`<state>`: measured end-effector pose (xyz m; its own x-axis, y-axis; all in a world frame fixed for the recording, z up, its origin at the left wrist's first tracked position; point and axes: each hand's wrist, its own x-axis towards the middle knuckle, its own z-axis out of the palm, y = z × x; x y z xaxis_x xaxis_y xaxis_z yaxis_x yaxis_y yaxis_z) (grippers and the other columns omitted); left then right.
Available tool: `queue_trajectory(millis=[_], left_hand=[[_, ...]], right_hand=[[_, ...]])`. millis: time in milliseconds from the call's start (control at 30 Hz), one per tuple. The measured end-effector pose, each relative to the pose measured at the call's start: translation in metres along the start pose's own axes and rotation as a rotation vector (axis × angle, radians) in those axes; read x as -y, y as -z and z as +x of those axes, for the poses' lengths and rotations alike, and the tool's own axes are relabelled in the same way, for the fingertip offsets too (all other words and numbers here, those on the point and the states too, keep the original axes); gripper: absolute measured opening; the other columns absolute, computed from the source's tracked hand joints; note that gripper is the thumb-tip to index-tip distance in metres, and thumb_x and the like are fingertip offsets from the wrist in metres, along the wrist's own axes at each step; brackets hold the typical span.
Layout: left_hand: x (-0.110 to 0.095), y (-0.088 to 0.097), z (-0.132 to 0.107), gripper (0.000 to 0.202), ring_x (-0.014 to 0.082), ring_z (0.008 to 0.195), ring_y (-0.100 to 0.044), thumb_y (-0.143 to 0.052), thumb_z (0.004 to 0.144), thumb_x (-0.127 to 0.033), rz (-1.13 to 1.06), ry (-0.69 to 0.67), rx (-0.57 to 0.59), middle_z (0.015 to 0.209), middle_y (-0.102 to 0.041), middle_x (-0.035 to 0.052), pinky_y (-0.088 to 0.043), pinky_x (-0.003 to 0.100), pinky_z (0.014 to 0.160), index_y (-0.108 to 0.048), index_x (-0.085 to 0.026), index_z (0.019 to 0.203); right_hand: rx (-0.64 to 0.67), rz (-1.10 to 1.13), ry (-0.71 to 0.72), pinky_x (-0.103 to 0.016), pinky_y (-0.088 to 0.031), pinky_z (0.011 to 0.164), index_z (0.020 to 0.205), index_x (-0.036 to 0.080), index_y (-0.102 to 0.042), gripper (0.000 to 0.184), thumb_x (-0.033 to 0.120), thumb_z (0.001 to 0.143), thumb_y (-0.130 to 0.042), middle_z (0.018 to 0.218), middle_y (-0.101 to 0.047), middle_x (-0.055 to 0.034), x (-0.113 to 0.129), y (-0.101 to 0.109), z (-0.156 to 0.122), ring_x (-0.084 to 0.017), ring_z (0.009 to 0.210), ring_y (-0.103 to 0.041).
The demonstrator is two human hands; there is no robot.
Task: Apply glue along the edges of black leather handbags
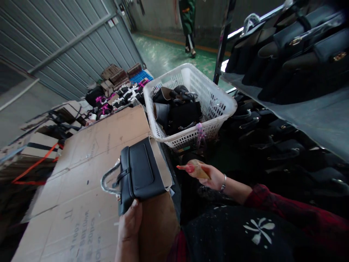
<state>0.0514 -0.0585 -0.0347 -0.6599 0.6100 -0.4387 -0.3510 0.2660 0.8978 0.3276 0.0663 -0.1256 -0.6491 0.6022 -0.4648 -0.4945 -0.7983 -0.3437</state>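
A black handbag (143,171) lies on its side on the cardboard-covered table, its wrapped handle (109,178) pointing left and its pale-lined open edge (160,163) facing right. My left hand (132,218) grips the near end of the bag, thumb on top. Held apart from the bag, to its right, my right hand (211,176) is closed around a small squeeze bottle (197,170) with a reddish pointed nozzle aimed left. What is inside the bottle cannot be made out.
A white plastic basket (229,105) holding black bag pieces stands beyond the table (89,160). Racks of black handbags (294,54) line the right side. Piled parts with pink ties (105,105) lie at the back left. A person in a green apron (187,18) is farther off.
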Motion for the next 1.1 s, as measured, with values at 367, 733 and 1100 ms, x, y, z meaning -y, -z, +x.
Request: queue_trajectory(millis=[367, 733, 1100], left_hand=[[-0.008, -0.003, -0.078, 0.032, 0.0233, 0.126, -0.05, -0.079, 0.068, -0.033, -0.174, 0.131, 0.282, 0.113, -0.069, 0.005, -0.033, 0.034, 0.11, -0.074, -0.022, 0.097], [-0.056, 0.07, -0.084, 0.075, 0.0248, 0.057, -0.066, -0.054, 0.065, -0.08, 0.742, 0.395, 0.448, 0.075, -0.071, 0.0189, -0.038, 0.028, 0.048, -0.069, -0.012, 0.092], [-0.11, 0.025, 0.002, 0.071, 0.0199, 0.089, -0.063, -0.084, 0.056, -0.042, 0.585, -0.241, -0.028, 0.1, -0.068, 0.0099, -0.048, 0.027, 0.073, -0.057, -0.015, 0.116]], right_hand=[[0.066, 0.137, -0.316, -0.011, -0.022, 0.032, 0.085, 0.016, -0.071, 0.019, 0.029, 0.071, -0.07, 0.072, -0.068, -0.0068, -0.028, -0.023, -0.022, -0.001, 0.038, -0.033], [-0.004, 0.02, -0.191, -0.013, -0.02, 0.033, 0.094, 0.021, -0.068, 0.024, 0.034, 0.073, -0.067, 0.064, -0.061, -0.0015, -0.029, -0.026, -0.024, -0.004, 0.041, -0.039], [-0.075, 0.09, -0.136, -0.013, -0.02, 0.031, 0.094, 0.022, -0.067, 0.021, 0.034, 0.078, -0.061, 0.07, -0.064, -0.0035, -0.022, -0.011, -0.019, -0.005, 0.04, -0.042]])
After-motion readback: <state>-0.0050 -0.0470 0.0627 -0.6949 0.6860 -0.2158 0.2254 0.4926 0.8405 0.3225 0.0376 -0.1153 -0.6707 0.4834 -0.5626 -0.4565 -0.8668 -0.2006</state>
